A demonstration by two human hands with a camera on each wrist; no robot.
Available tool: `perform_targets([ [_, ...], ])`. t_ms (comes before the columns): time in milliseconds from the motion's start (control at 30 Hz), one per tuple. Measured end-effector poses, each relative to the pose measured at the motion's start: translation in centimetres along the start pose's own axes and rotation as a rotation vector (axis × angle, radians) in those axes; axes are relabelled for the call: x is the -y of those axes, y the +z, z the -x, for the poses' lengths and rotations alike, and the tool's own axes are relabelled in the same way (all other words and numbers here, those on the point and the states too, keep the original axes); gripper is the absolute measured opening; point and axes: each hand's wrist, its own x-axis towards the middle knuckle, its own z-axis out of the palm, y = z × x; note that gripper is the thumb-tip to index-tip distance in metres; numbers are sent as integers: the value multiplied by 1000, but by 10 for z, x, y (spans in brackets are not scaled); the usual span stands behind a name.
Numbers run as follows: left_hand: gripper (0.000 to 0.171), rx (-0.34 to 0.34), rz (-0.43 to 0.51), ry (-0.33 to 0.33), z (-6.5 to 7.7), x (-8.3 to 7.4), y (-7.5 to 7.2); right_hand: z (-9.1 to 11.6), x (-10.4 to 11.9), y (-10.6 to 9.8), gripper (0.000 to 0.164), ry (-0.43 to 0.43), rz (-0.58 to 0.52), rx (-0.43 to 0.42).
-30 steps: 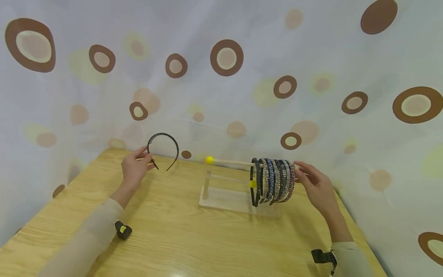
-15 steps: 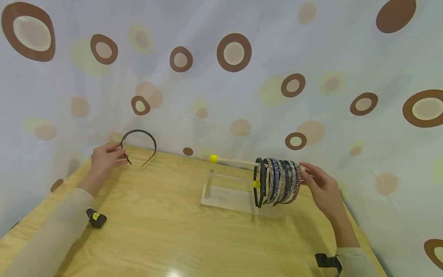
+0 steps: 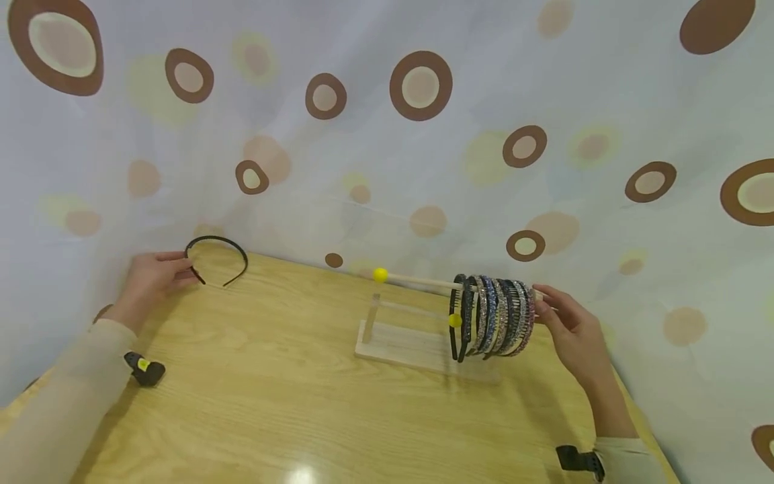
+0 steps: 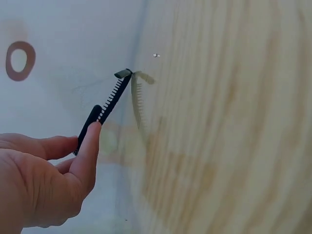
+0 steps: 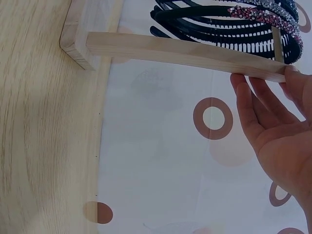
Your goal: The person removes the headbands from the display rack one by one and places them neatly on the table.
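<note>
My left hand [image 3: 154, 277] pinches one end of a black toothed headband [image 3: 213, 238] at the back left of the table. In the left wrist view the headband [image 4: 113, 101] meets the glossy tabletop at its far end, where its reflection shows. Over on the right, my right hand [image 3: 577, 339] grips the top of the end post of a wooden headband stand [image 3: 387, 339]. Thumb and fingers lie on opposite sides of that post [image 5: 185, 54] in the right wrist view. Several glittery headbands [image 3: 492, 316] hang bunched at the stand's right end, beside this hand.
Yellow balls cap the left ends of the stand's rods, one ball [image 3: 380, 275] at the back and another [image 3: 455, 320] in front. The wooden table [image 3: 272, 396] meets a wall covering [image 3: 363, 161] with brown rings behind and at the sides.
My left hand has carried the black headband left, away from the stand, and lowered it to the tabletop. The right hand keeps its grip on the post; the head view has shifted slightly.
</note>
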Motion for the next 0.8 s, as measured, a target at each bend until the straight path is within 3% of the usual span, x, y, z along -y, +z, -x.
perform_targets([
  [133, 66, 36, 130, -59, -5, 2, 0, -3, 3, -5, 38, -5, 13, -10],
  [267, 61, 3, 90, -52, -7, 6, -5, -3, 4, -6, 38, 13, 30, -1],
  [367, 58, -35, -15, -29, -8, 9, -10, 0, 4, -6, 39, 29, 31, 9],
  [533, 56, -117, -294, 43, -8, 9, -10, 3, 1, -5, 38, 33, 24, 8],
  [800, 54, -186, -530, 222, -4, 3, -10, 3, 2, -2, 38, 12, -1, 17],
])
